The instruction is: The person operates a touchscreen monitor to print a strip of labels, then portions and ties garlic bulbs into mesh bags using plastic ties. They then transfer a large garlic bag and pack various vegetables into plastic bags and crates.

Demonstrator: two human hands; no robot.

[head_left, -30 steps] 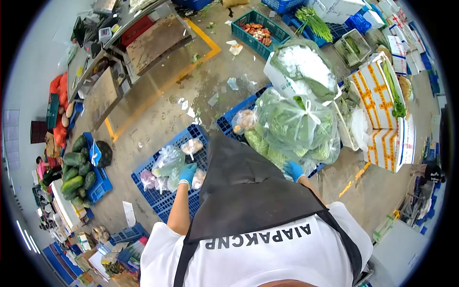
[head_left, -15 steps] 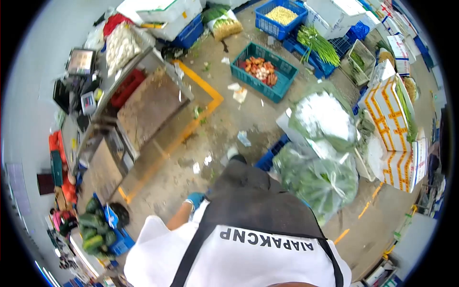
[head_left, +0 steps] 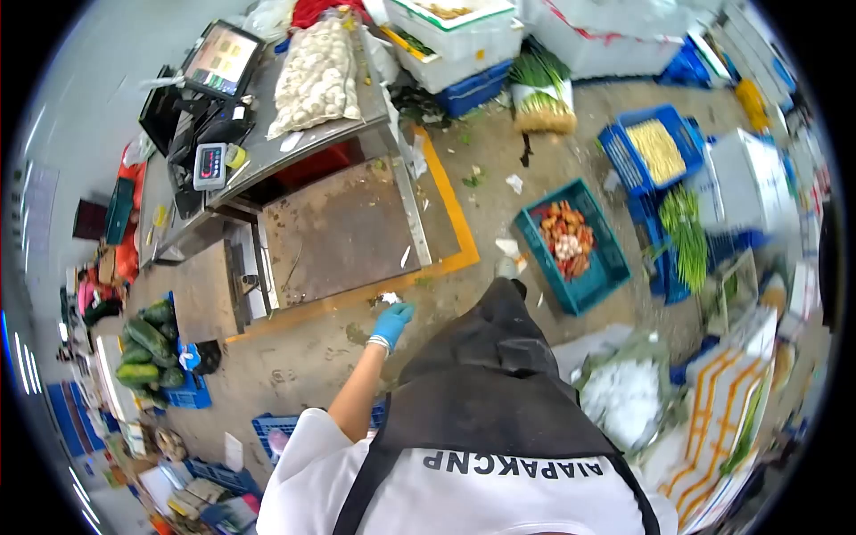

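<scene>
My left hand (head_left: 390,325), in a blue glove, hangs over the floor left of my dark apron (head_left: 477,383). Its fingers look loosely extended, and I see nothing held in them. Closest to it, a small shiny scrap (head_left: 387,299) lies on the floor near the yellow line (head_left: 459,214). Beyond is a metal bench (head_left: 312,134) with a stained brown board (head_left: 343,232) on its lower level. A teal crate (head_left: 575,290) of reddish and whitish produce rests ahead to the right. My right hand is out of view.
On the bench are a net bag of garlic bulbs (head_left: 316,80), a digital display (head_left: 210,167) and a screen (head_left: 223,61). A blue crate of pale sprouts (head_left: 655,150), green stalks (head_left: 687,236) and foam boxes (head_left: 727,383) line the right. Green gourds (head_left: 147,348) are piled left.
The view has turned left and the bench looks nearer. My left hand has come out from beside the apron and reaches further forward. The ice-filled bag now sits lower in view.
</scene>
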